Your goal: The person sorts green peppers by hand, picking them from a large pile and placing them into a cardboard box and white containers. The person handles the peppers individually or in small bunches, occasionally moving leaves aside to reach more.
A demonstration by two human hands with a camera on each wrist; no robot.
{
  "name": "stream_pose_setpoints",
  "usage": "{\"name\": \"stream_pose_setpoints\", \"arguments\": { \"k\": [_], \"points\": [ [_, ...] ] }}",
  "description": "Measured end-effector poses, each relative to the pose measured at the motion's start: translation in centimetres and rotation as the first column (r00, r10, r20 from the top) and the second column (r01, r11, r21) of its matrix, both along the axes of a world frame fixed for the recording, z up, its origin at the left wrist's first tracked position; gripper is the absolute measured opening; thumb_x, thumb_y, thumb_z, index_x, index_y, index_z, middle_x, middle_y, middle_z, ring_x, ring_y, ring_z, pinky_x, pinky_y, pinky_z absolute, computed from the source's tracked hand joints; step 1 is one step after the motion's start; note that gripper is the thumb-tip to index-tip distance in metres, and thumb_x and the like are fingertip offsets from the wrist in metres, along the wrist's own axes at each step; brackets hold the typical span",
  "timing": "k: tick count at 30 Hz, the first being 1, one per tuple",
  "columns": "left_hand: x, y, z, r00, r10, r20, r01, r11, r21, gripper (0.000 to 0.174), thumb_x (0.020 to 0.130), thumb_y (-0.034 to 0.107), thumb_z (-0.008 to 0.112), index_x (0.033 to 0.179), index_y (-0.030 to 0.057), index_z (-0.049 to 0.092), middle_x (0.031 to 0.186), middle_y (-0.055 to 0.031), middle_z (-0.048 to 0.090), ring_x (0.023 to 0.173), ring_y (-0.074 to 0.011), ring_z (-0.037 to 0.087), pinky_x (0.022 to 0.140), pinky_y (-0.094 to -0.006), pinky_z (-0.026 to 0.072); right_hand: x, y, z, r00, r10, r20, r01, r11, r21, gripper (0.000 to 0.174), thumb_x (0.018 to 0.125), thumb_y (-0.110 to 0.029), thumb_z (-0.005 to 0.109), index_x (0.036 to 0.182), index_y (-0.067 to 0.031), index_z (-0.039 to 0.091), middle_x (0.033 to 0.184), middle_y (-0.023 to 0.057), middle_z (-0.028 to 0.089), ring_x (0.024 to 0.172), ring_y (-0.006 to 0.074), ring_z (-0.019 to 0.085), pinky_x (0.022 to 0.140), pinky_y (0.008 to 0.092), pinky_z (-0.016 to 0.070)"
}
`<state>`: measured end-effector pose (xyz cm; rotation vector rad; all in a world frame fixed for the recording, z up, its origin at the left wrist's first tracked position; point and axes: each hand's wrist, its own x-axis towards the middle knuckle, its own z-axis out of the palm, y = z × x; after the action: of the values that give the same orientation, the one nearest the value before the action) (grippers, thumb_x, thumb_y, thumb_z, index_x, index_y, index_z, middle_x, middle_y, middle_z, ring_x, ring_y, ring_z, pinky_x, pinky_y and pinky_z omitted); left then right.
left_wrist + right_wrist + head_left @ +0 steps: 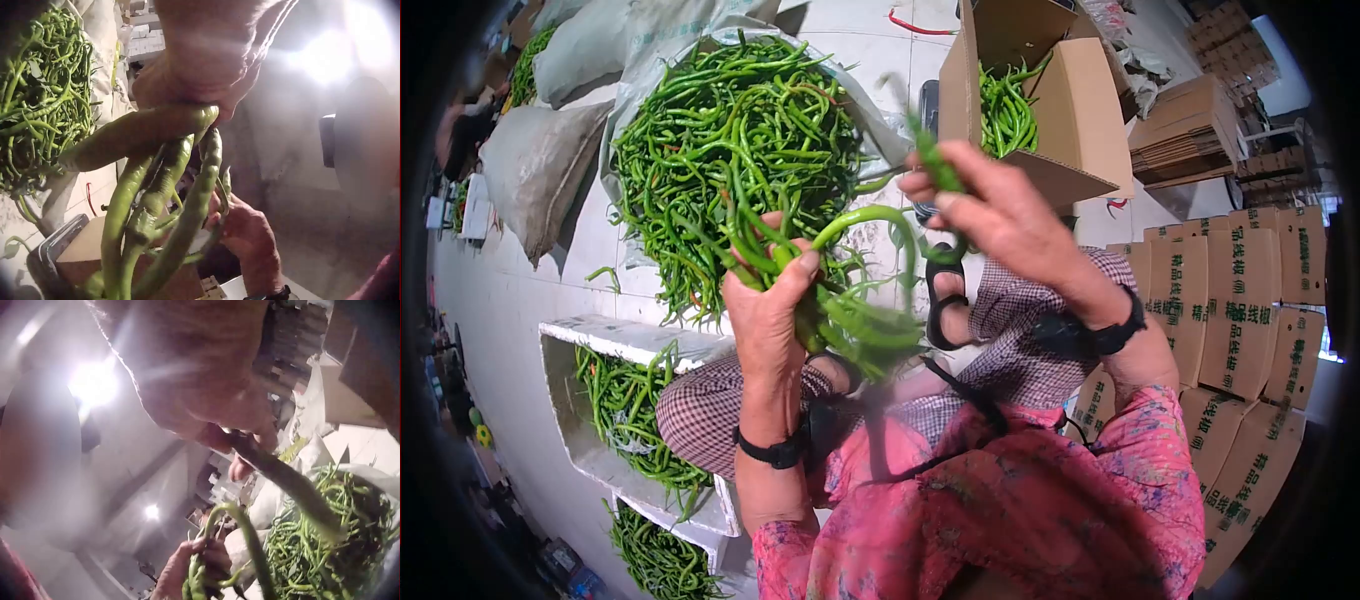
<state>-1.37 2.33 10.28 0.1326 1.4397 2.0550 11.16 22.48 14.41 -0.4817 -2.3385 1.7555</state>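
Note:
My left hand (762, 315) grips a bunch of long green chili peppers (855, 325), the thumb laid across them. In the left wrist view, several peppers (150, 212) of that bunch hang below the hand, one pointing sideways. Held apart to the right, a green chili pepper (940, 168) sits in the fingers of my right hand (1010, 212), both blurred. The right wrist view shows this pepper (290, 484) slanting out from under the fingers. Beyond the left hand lies a big heap of green chili peppers (735, 150) on an opened pale sack (880, 125).
An open cardboard box (1090, 110) at the upper right has green peppers inside. A white foam box (585, 455) with more peppers lies left of the knee. Full sacks (540, 170) lie at the upper left; printed cartons (1240, 310) stand right. A red chili (920, 27) lies on the floor.

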Motion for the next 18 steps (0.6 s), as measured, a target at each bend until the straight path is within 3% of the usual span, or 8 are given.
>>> {"name": "stream_pose_setpoints", "arguments": {
  "k": [3, 6, 8, 11, 13, 14, 16, 18],
  "points": [
    [-0.5, -0.4, 0.3, 0.999, 0.022, 0.043, -0.024, 0.999, 0.036, 0.055, 0.072, 0.0, 0.069, 0.122, -0.0025, 0.047, 0.087, -0.0075, 0.06, 0.071, -0.0139, 0.058, 0.068, -0.0257, 0.0495, 1.3, 4.8, 3.4, 0.996, -0.085, 0.031, 0.089, 0.986, -0.137, 0.035, 0.092, -0.011, 0.048, 0.125, 0.0011, 0.046, 0.102, 0.0128, 0.061, 0.084, 0.0144, 0.063, 0.072, 0.0245, 0.0525],
    [-1.1, -0.9, -0.2, 0.998, 0.004, 0.065, -0.009, 0.997, 0.082, 0.057, 0.074, 0.009, 0.068, 0.125, -0.0022, 0.044, 0.089, -0.0086, 0.057, 0.071, -0.016, 0.055, 0.063, -0.0255, 0.047, 1.7, 12.2, 5.4, 0.978, -0.205, 0.028, 0.2, 0.972, 0.119, 0.042, 0.092, -0.013, 0.051, 0.13, 0.0007, 0.045, 0.114, 0.0118, 0.061, 0.092, 0.0125, 0.061, 0.081, 0.0254, 0.05],
    [-1.5, -0.9, -0.3, 0.985, -0.01, 0.17, -0.014, 0.991, 0.136, 0.055, 0.075, 0.006, 0.069, 0.123, -0.003, 0.044, 0.088, -0.0094, 0.057, 0.07, -0.0166, 0.056, 0.062, -0.0251, 0.0485, 2.2, 17.1, 3.3, 0.949, -0.315, -0.023, 0.304, 0.888, 0.345, 0.055, 0.093, -0.03, 0.055, 0.137, -0.0013, 0.041, 0.131, 0.0165, 0.051, 0.123, 0.0245, 0.049, 0.101, 0.0362, 0.0405],
    [-1.6, -0.6, -0.7, 0.959, -0.017, 0.282, -0.056, 0.967, 0.249, 0.053, 0.075, 0.001, 0.069, 0.121, -0.0034, 0.044, 0.086, -0.009, 0.057, 0.068, -0.0169, 0.057, 0.061, -0.026, 0.0509, 1.7, 16.9, 2.0, 0.955, -0.291, -0.054, 0.268, 0.771, 0.578, 0.063, 0.088, -0.041, 0.06, 0.137, -0.005, 0.043, 0.134, 0.0159, 0.05, 0.128, 0.0266, 0.045, 0.106, 0.0369, 0.0357],
    [-1.7, -0.6, -1.1, 0.942, -0.041, 0.334, -0.065, 0.952, 0.299, 0.05, 0.076, -0.001, 0.067, 0.12, -0.0027, 0.044, 0.086, -0.0089, 0.057, 0.068, -0.0166, 0.057, 0.061, -0.026, 0.0514, 0.1, 10.0, 3.5, 0.972, -0.088, 0.219, -0.002, 0.925, 0.38, 0.055, 0.083, -0.038, 0.066, 0.127, -0.0061, 0.054, 0.12, 0.0094, 0.058, 0.095, 0.0171, 0.059, 0.082, 0.0288, 0.049],
    [-1.7, -0.4, -1.0, 0.929, -0.056, 0.365, -0.073, 0.94, 0.332, 0.047, 0.077, -0.002, 0.066, 0.119, -0.0017, 0.045, 0.085, -0.0087, 0.057, 0.068, -0.0164, 0.057, 0.06, -0.026, 0.0518, -0.7, 5.9, 3.6, 0.948, 0.003, 0.318, -0.076, 0.973, 0.218, 0.047, 0.084, -0.022, 0.061, 0.127, -0.005, 0.055, 0.118, 0.003, 0.059, 0.081, 0.0084, 0.055, 0.066, 0.0227, 0.0456],
    [-1.8, -0.2, -1.5, 0.921, -0.054, 0.386, -0.093, 0.931, 0.353, 0.046, 0.078, -0.002, 0.066, 0.119, 0.0001, 0.045, 0.084, -0.0083, 0.057, 0.069, -0.0169, 0.059, 0.06, -0.0265, 0.0525, -1.3, 1.0, 0.9, 0.888, 0.322, 0.328, -0.318, 0.946, -0.07, 0.041, 0.083, -0.016, 0.064, 0.122, -0.0022, 0.057, 0.092, -0.001, 0.062, 0.075, 0.0045, 0.053, 0.064, 0.0202, 0.0438],
    [-2.2, -0.4, -2.4, 0.903, -0.095, 0.418, -0.093, 0.908, 0.408, 0.046, 0.078, -0.001, 0.067, 0.118, 0.0015, 0.045, 0.083, -0.0076, 0.058, 0.07, -0.0176, 0.06, 0.06, -0.0274, 0.0531, -1.6, -2.4, -0.4, 0.845, 0.416, 0.337, -0.311, 0.894, -0.323, 0.034, 0.088, -0.022, 0.063, 0.116, -0.0036, 0.06, 0.082, -0.0031, 0.061, 0.07, 0.0038, 0.053, 0.061, 0.0183, 0.0402]
  ]
}}
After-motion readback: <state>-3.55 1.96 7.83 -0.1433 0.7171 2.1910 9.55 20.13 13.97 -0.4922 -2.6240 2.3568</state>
